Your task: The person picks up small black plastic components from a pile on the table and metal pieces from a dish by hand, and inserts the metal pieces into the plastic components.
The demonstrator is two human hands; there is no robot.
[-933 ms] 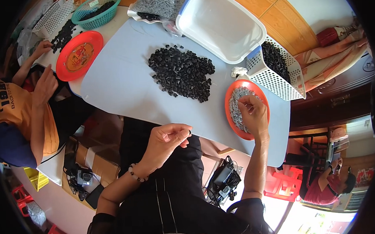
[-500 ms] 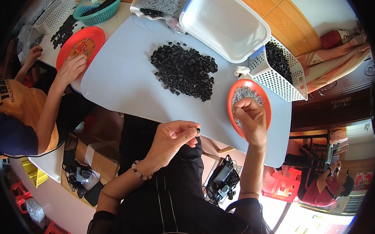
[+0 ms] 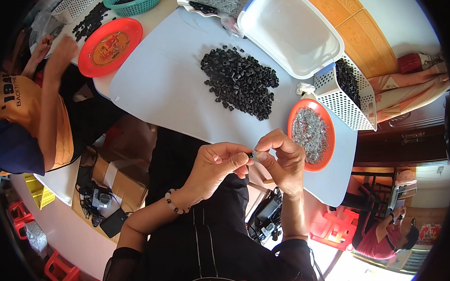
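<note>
Above my lap, just off the table edge, both hands meet fingertip to fingertip. My left hand point(image 3: 211, 168), with a bead bracelet at the wrist, pinches a small black plastic piece point(image 3: 250, 155) between thumb and forefinger. Thumb and forefinger of my right hand point(image 3: 286, 163) are closed on a tiny clear or silvery piece point(image 3: 255, 153), right against the black one; its exact shape is too small to tell. Close by on the right stands an orange bowl point(image 3: 332, 132) full of small silvery pieces point(image 3: 309, 130). A heap of black plastic pieces point(image 3: 240, 83) lies on the grey-blue table point(image 3: 158, 78).
Beyond the heap sit a white tub point(image 3: 285, 34) and a white perforated basket point(image 3: 332, 87) holding black pieces. At left, a co-worker in an orange top point(image 3: 41, 117) sits by a red plate point(image 3: 96, 68) and a green basket point(image 3: 136, 6). Another person sits far right.
My right hand has come from the orange bowl to my left hand, bringing a tiny piece. The co-worker's hand has lifted off the red plate. The view has shifted slightly.
</note>
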